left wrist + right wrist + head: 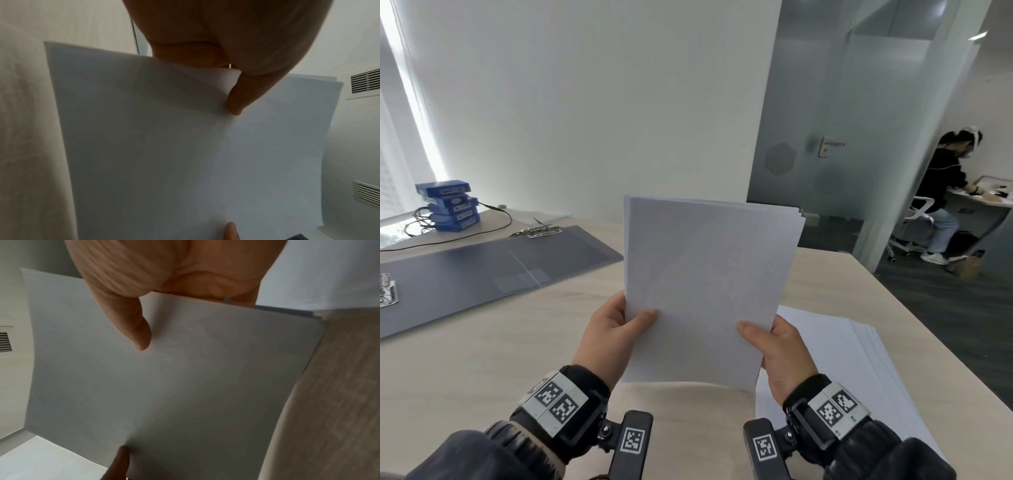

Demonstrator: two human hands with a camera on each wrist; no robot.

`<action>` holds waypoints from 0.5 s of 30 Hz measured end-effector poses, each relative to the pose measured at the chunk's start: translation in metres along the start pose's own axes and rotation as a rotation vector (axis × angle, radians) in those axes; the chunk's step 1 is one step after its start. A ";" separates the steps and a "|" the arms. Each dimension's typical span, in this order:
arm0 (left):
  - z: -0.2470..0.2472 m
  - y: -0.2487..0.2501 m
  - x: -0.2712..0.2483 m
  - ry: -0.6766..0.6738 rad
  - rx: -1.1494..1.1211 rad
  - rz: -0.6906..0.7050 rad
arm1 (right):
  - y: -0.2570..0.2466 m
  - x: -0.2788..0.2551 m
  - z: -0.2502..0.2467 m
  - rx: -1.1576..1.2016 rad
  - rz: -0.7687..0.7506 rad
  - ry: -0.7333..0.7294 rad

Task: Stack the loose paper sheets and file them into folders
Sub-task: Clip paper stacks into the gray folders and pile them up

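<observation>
Pinching a paper stack (709, 281) upright between them, left hand (608, 337) and right hand (782, 354) grip its lower side edges.

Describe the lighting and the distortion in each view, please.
Head view: bright window glare at left, straight walls bend from the wide lens. Left wrist view: the left hand is dark against the lit paper stack. Right wrist view: dim, table grain smeared.

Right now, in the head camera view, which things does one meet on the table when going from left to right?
Stack of blue boxes → open dark folder → left hand → held paper stack → right hand → loose white sheets lying on the table.
</observation>
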State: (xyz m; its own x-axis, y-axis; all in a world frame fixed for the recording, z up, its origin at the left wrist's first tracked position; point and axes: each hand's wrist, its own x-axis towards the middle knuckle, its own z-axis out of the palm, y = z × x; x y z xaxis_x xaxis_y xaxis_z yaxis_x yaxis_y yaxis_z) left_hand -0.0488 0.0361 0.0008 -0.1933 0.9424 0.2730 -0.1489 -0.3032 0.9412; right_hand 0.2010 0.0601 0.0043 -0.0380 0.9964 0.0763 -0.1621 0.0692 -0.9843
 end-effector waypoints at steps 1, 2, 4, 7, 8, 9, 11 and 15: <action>-0.002 0.000 0.000 -0.009 -0.009 0.000 | -0.001 0.000 0.001 -0.001 -0.009 -0.006; -0.004 0.000 -0.001 -0.020 -0.021 -0.003 | -0.001 0.000 0.002 -0.003 -0.014 -0.016; -0.007 -0.003 -0.003 -0.041 -0.041 -0.027 | 0.002 -0.002 0.004 -0.006 -0.014 -0.029; -0.009 -0.008 -0.008 -0.056 -0.043 -0.074 | 0.010 -0.006 0.006 -0.011 0.002 -0.026; -0.009 -0.010 -0.009 -0.060 -0.038 -0.085 | 0.012 -0.007 0.006 -0.017 0.006 -0.024; -0.009 -0.011 -0.009 -0.062 -0.034 -0.096 | 0.014 -0.008 0.007 -0.024 0.012 -0.023; -0.008 -0.012 -0.009 -0.054 -0.032 -0.107 | 0.016 -0.010 0.008 -0.031 0.022 -0.023; -0.009 -0.014 -0.007 0.030 -0.001 -0.116 | 0.016 -0.011 0.007 -0.067 0.045 -0.070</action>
State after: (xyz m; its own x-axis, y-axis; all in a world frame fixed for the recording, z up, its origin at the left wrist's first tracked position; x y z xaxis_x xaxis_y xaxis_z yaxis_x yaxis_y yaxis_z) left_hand -0.0543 0.0323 -0.0157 -0.2035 0.9666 0.1559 -0.1727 -0.1922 0.9660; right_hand 0.1923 0.0498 -0.0110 -0.1133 0.9927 0.0405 -0.0920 0.0301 -0.9953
